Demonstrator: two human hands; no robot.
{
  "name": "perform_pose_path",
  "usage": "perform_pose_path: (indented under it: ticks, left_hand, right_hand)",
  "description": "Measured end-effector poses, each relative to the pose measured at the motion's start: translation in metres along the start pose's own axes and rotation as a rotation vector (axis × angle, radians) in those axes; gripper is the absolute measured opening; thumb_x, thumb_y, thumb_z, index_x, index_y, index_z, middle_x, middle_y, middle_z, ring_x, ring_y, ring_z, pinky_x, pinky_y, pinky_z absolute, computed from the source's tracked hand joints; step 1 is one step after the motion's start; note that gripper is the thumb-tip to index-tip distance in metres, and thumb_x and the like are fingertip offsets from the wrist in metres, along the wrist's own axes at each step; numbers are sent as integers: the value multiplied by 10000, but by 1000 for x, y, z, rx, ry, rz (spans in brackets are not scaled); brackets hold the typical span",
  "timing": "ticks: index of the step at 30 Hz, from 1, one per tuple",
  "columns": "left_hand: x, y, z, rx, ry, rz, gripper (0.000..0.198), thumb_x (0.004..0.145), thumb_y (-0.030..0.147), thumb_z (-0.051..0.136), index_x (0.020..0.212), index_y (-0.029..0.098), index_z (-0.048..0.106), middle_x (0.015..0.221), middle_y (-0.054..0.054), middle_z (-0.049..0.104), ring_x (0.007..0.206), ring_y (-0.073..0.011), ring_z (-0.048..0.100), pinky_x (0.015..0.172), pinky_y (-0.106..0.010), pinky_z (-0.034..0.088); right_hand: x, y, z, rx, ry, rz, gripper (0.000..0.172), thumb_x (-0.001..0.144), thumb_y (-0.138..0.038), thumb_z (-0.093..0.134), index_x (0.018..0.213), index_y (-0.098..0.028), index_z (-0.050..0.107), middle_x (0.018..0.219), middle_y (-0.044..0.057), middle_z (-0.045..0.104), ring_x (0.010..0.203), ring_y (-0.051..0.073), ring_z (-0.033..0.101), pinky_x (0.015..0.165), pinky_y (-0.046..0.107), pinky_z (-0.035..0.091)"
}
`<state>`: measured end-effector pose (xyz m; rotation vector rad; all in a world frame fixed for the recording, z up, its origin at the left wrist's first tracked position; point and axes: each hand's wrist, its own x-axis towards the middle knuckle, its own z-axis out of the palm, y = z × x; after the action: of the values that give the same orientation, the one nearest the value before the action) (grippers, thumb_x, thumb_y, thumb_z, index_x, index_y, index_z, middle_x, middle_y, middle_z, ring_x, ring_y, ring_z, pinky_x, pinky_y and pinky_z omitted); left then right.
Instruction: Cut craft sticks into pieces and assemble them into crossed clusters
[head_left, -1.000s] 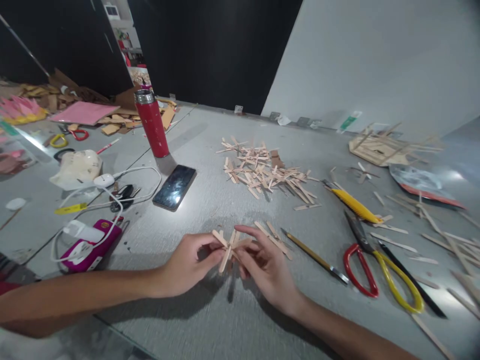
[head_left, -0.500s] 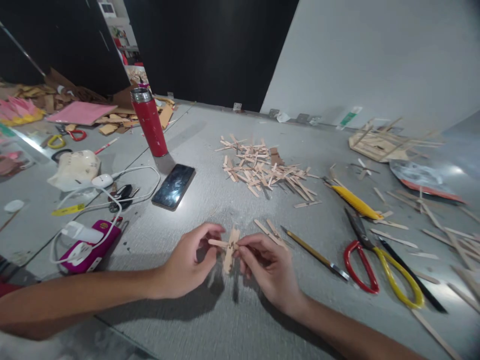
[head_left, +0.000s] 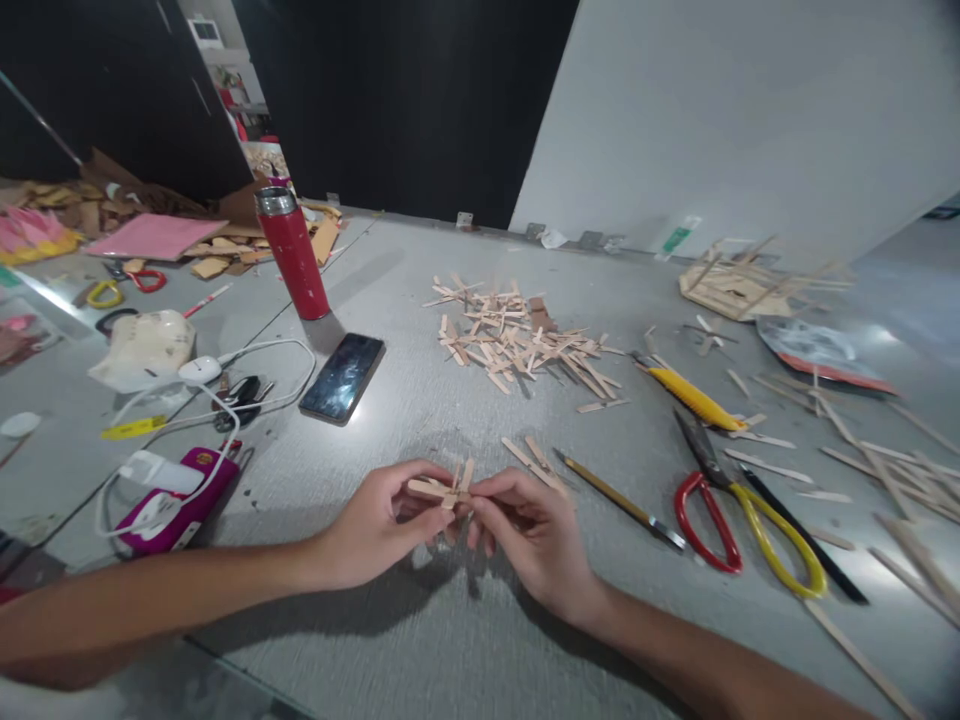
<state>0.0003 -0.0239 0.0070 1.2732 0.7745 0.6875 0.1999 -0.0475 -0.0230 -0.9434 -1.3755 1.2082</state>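
A small assembly of crossed wooden sticks (head_left: 429, 489) is held just above the table between both hands. My left hand (head_left: 375, 528) is closed round its left side, with the thumb along the near edge. From the right, my right hand (head_left: 538, 540) pinches the assembly between thumb and index finger, the other fingers curled below. The fingers hide part of the joint where the sticks cross. Beyond my right hand lie a few joined sticks (head_left: 534, 462) and a craft knife with a golden handle (head_left: 615, 492).
A heap of short sticks (head_left: 517, 335) lies ahead. Scissors (head_left: 709, 470) and a yellow-handled tool (head_left: 694, 396) are to the right, near longer sticks. Leftward stand a red bottle (head_left: 296, 255), a phone (head_left: 343, 378) and a purple power block with cables (head_left: 180, 505).
The stick assembly has been tilted in my fingers. My left thumb and fingers have closed in on it. The right hand keeps its pinch; the view has shifted slightly.
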Motion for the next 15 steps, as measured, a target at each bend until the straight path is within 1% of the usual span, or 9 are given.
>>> perform_pose_path:
  ticks: [2, 4, 7, 10, 12, 15]
  left_hand:
    - [0, -1, 0, -56, -18, -45, 321, 944, 400, 720, 1120, 156, 607, 845, -37, 725, 739, -146, 676, 676, -252, 515]
    - [1, -2, 0, -73, -23, -57, 353, 933, 435, 730, 1105, 152, 607, 836, -41, 723, 731, -151, 679, 664, -257, 521]
    - [1, -3, 1, -81, 14, -57, 395, 914, 466, 748, 1097, 151, 595, 821, -46, 724, 719, -164, 687, 638, -263, 517]
    - [0, -5, 2, -95, 55, -62, 435, 893, 481, 768, 1114, 158, 577, 806, -43, 729, 708, -169, 696, 654, -278, 522]
    - [0, -6, 2, -95, 77, -48, 435, 892, 480, 770, 1120, 165, 575, 825, -42, 733, 714, -166, 701, 675, -286, 530]
    - [-2, -8, 2, -92, 81, -16, 420, 900, 472, 764, 1126, 166, 585, 883, -56, 743, 729, -162, 704, 693, -289, 543]
  right_hand:
    - [0, -1, 0, -6, -6, 15, 253, 977, -443, 686, 917, -199, 658, 723, 54, 764, 516, 147, 693, 426, 232, 528]
    - [1, -2, 0, -25, -9, 19, 254, 979, -445, 682, 913, -201, 660, 706, 49, 759, 525, 152, 693, 449, 246, 537]
    - [2, -2, -1, -91, 12, 9, 252, 977, -444, 679, 896, -206, 670, 679, 31, 740, 526, 148, 676, 489, 261, 549]
    - [4, -1, -2, -164, 32, 7, 262, 973, -454, 676, 883, -208, 682, 677, 21, 726, 519, 138, 650, 485, 252, 527]
    - [5, 0, -3, -170, 1, 21, 251, 973, -451, 677, 894, -213, 680, 713, 26, 742, 568, 151, 680, 515, 260, 545]
    - [6, 0, -2, -126, -71, 33, 218, 980, -428, 676, 919, -219, 659, 765, 33, 766, 665, 178, 737, 614, 292, 595]
